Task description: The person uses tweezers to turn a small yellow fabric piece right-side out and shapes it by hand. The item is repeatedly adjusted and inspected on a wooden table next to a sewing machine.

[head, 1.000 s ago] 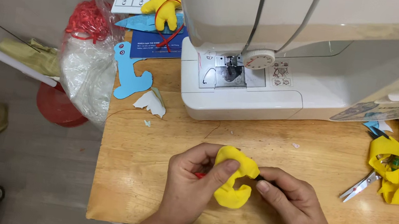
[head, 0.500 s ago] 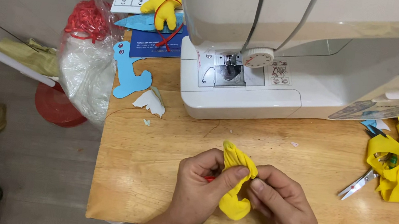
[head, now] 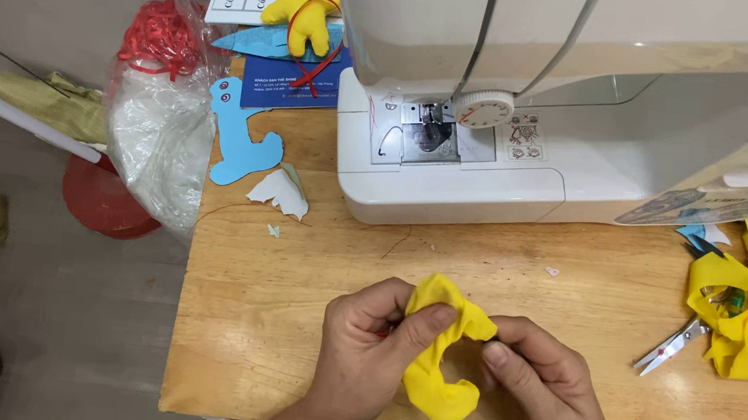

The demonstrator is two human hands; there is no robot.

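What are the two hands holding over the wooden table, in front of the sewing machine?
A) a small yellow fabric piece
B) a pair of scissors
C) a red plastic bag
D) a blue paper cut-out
A: the left hand and right hand both pinch the curved yellow fabric piece, while the scissors lie off to the right and the blue cut-out lies at the table's far left.

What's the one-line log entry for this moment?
left hand: pinching yellow fabric piece | right hand: pinching its other side | behind: sewing machine | right: scissors
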